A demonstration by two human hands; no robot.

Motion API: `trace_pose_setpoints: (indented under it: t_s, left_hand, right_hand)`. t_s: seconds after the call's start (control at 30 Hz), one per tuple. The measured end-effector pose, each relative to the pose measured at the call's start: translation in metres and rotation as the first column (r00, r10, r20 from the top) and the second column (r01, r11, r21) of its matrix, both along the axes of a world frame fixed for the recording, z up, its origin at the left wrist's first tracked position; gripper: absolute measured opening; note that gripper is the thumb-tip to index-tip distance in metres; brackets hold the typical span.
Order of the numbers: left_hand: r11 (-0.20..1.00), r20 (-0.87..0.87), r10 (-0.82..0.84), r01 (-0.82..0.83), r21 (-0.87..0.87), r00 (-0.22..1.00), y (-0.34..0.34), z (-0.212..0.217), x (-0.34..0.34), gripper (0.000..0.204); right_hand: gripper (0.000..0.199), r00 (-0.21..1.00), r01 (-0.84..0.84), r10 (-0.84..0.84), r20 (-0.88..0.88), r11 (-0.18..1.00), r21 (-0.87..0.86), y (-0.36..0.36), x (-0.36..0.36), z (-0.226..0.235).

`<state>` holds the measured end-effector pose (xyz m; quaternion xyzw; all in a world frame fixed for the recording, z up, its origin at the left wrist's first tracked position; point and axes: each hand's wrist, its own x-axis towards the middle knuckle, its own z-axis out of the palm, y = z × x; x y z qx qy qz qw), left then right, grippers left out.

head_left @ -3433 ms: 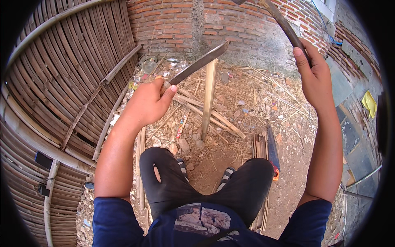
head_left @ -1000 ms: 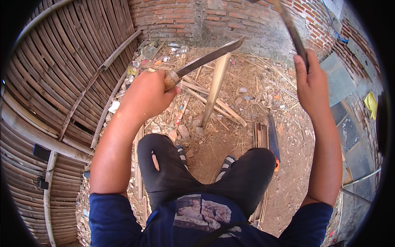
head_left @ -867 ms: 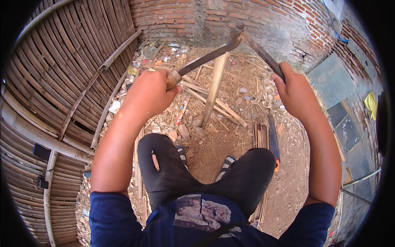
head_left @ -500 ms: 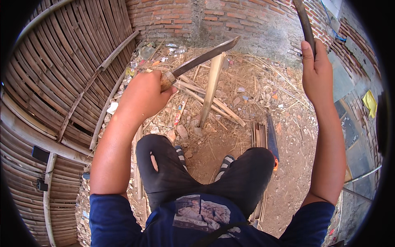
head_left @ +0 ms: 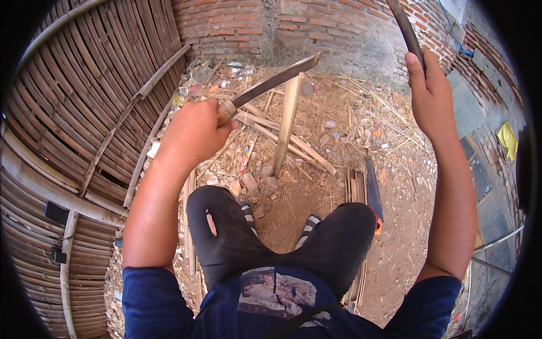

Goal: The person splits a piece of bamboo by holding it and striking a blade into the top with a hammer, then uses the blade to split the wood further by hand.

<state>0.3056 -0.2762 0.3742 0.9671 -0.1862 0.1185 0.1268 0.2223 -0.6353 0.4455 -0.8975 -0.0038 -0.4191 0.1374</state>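
Observation:
My left hand [head_left: 195, 127] is closed round the wooden handle of a machete [head_left: 271, 83]. Its long dark blade points away to the right and crosses the top end of a split bamboo piece [head_left: 288, 121]. Whether the edge has bitten into the bamboo cannot be made out. The bamboo stands nearly upright on the ground, leaning a little away to the right, with no hand on it. Raised at the far right, my right hand [head_left: 432, 93] grips the lower end of a dark, slightly curved stick [head_left: 405, 25], whose upper end runs out of the picture.
Bamboo strips [head_left: 305, 150] lie crossed behind the upright piece, among stones and litter. A handsaw [head_left: 373, 189] lies beside my right knee, next to several bamboo slats [head_left: 355, 186]. A bamboo-slat wall [head_left: 96, 96] rises on the left; a brick wall [head_left: 333, 28] stands at the back.
The right hand and its stick have shifted slightly left. The machete has moved a little to the left, and the top of the bamboo has tilted left with it.

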Motion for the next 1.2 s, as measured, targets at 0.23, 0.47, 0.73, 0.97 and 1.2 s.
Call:
trace_pose_setpoints:
  t_s: [0.23,0.47,0.73,0.97,1.2]
  left_hand:
    - [0.999,0.0,0.039,-0.039,0.019,0.999,-0.002,0.006,-0.003,0.045]
    - [1.0,0.02,0.02,-0.02,0.007,1.0,-0.002,0.003,0.0,0.045]
    - [0.999,-0.04,0.052,-0.051,0.015,0.998,-0.005,0.008,-0.004,0.05]
    - [0.998,-0.041,0.057,-0.056,0.019,0.998,0.001,0.006,-0.003,0.048]
    - [0.999,0.004,0.047,-0.047,0.01,0.999,0.002,0.002,-0.002,0.036]
  right_hand:
    - [0.033,0.774,-0.022,-0.142,-0.618,0.968,-0.25,0.028,-0.009,0.0]
    - [0.042,0.975,-0.078,0.056,-0.217,0.992,-0.095,0.001,-0.016,0.024]
    - [0.033,0.902,-0.01,-0.067,-0.426,0.984,-0.176,0.018,0.019,-0.032]
    - [0.04,0.998,-0.041,0.04,-0.044,0.999,-0.025,0.013,0.013,0.01]
    - [0.036,0.897,-0.006,-0.072,-0.436,0.984,-0.176,0.017,0.018,-0.047]
